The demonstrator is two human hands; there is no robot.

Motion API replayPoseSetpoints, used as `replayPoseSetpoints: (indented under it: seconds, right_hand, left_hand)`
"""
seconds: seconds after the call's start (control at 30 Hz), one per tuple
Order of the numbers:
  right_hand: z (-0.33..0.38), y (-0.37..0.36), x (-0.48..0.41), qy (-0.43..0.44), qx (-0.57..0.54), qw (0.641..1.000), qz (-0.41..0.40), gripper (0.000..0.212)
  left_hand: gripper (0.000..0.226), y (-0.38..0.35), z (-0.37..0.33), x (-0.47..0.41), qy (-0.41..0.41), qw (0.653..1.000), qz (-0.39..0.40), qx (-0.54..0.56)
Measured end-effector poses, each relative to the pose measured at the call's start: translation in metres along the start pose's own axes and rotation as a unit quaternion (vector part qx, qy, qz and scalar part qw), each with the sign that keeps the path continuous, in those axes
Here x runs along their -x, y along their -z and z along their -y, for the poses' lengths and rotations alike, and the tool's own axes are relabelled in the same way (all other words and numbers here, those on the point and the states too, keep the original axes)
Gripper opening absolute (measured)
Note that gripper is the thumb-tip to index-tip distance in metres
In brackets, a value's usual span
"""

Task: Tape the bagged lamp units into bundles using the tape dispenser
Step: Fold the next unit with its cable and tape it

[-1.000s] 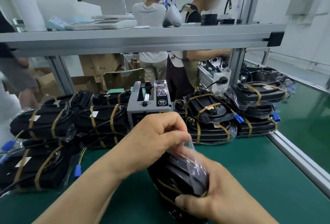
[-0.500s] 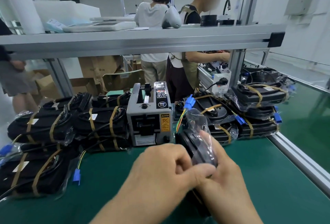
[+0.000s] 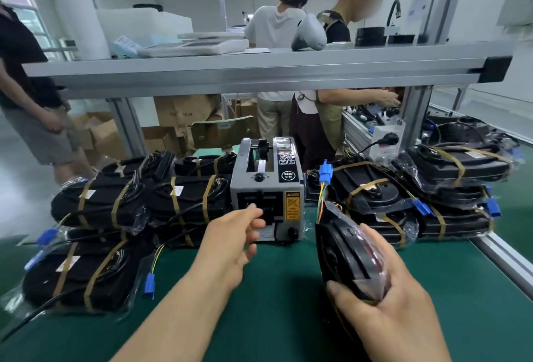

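Left hand moved to tape dispenser — right hand grips lamp unit.

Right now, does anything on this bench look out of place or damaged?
Nothing looks damaged or spilled. The one stray bit: a blue connector on its wires trails from the left bundles onto the green mat. A second connector sticks up from the bagged lamp unit in the right hand.
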State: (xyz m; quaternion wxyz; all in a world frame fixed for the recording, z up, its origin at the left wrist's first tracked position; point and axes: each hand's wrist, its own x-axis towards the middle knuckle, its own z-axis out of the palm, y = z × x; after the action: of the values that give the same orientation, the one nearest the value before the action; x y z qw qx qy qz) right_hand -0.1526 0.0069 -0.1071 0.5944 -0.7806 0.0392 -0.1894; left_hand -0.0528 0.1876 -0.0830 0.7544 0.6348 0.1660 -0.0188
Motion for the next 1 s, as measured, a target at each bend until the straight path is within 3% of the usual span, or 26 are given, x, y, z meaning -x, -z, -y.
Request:
replayPoseSetpoints:
  seconds: [0.1, 0.37, 0.7, 0.8, 0.9, 1.0]
  right_hand:
    - [0.003, 0.003, -0.001, -0.005, -0.006, 1.000, -0.002, 0.082]
    - [0.001, 0.009, -0.002, -0.013, -0.014, 1.000, -0.005, 0.082]
    - [-0.002, 0.004, 0.001, 0.002, -0.025, 0.999, 0.026, 0.085]
    - [-0.001, 0.007, 0.001, 0.004, -0.022, 0.999, 0.036, 0.083]
    - [0.000, 0.010, 0.001, 0.008, -0.021, 0.997, 0.067, 0.082]
    - [-0.001, 0.011, 0.001, 0.014, -0.008, 0.996, 0.092, 0.082]
  left_hand:
    - [0.008, 0.000, 0.010, -0.026, 0.064, 0.997, -0.034, 0.040]
    - [0.018, -0.011, 0.003, -0.049, 0.124, 0.987, -0.058, 0.086]
    - [0.022, -0.031, 0.005, -0.048, 0.071, 0.977, -0.153, 0.132]
    - [0.020, -0.018, 0.004, -0.032, 0.037, 0.987, -0.085, 0.132]
    - [0.017, -0.003, -0.002, -0.003, 0.007, 0.991, 0.081, 0.102]
    - [0.016, 0.001, -0.011, 0.030, -0.015, 0.975, 0.217, 0.045]
